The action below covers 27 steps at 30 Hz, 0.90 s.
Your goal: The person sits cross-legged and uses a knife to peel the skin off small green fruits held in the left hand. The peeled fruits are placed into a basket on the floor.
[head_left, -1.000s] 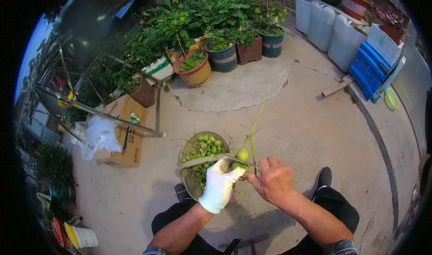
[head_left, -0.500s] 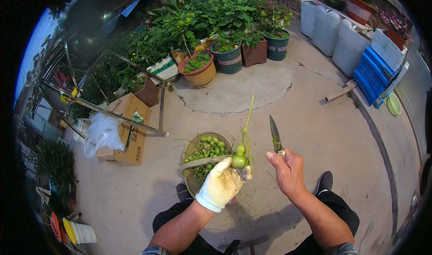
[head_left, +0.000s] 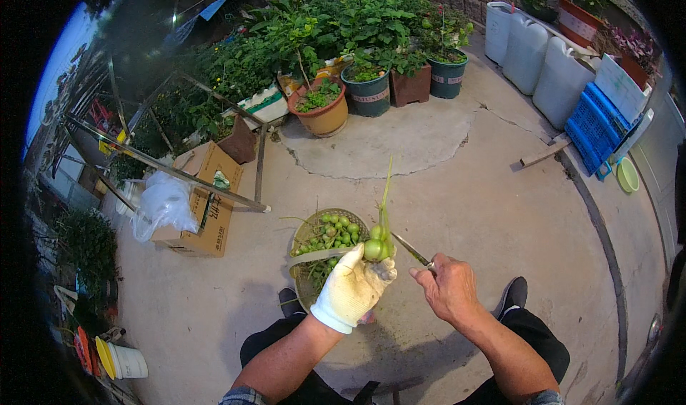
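Note:
In a pale knitted glove, my left hand (head_left: 356, 285) is closed around a small green gourd (head_left: 374, 249) with two rounded lobes. A long green stem (head_left: 386, 190) rises from it. My bare right hand (head_left: 449, 285) grips a knife (head_left: 413, 249) by its handle, the blade slanting up and left toward the gourd. The blade tip comes close to the stem; I cannot tell whether it touches. Behind my left hand stands a round basket (head_left: 303, 285) with a strap-like handle, holding several small green gourds (head_left: 339, 226) and stems.
A metal frame (head_left: 164, 169) and a cardboard box (head_left: 227, 215) with a plastic bag (head_left: 166, 203) are at left. Potted plants (head_left: 321, 115) line the back. White jugs (head_left: 554, 83) and a blue crate (head_left: 599, 130) stand at right. My shoes (head_left: 513, 294) flank the work.
The knife has swung from upright to slanting left, its blade now beside the gourd. My right hand has shifted slightly left and down. The gourd has turned a little in my left hand.

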Motion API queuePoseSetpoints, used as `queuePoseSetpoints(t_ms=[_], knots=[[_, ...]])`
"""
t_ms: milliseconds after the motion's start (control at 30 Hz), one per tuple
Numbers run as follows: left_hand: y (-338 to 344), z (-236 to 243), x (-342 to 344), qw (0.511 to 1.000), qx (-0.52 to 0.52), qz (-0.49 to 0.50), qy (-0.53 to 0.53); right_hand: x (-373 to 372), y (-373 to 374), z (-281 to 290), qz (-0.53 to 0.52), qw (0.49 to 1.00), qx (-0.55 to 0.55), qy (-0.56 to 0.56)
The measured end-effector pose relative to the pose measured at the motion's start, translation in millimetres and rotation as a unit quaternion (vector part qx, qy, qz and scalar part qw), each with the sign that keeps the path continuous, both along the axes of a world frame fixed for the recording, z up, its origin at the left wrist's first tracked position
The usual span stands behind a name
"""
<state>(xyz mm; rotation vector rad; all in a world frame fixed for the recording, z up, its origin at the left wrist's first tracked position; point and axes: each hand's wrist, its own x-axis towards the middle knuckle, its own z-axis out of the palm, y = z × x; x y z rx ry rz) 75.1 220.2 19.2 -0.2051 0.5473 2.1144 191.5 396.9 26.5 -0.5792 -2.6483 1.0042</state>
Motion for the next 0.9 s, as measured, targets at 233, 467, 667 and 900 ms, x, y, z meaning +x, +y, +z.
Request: queuePoseSetpoints(t_ms=[233,467,667,900], knots=[[4,-3,4,0.998,-0.005,-0.008,0.056,-1,-6,-6,0.05,0.995,0.036,0.079],[10,2,30,0.983,-0.088,-0.056,0.149,-3,-1,5,0.043,0.99,0.097,0.096],[10,14,30,0.981,-0.099,-0.064,0.153,-2,1,3,0.063,0.984,0.133,0.102],[18,27,36,0.955,-0.204,-0.047,0.21,0,-2,-5,0.085,0.978,0.146,0.12]])
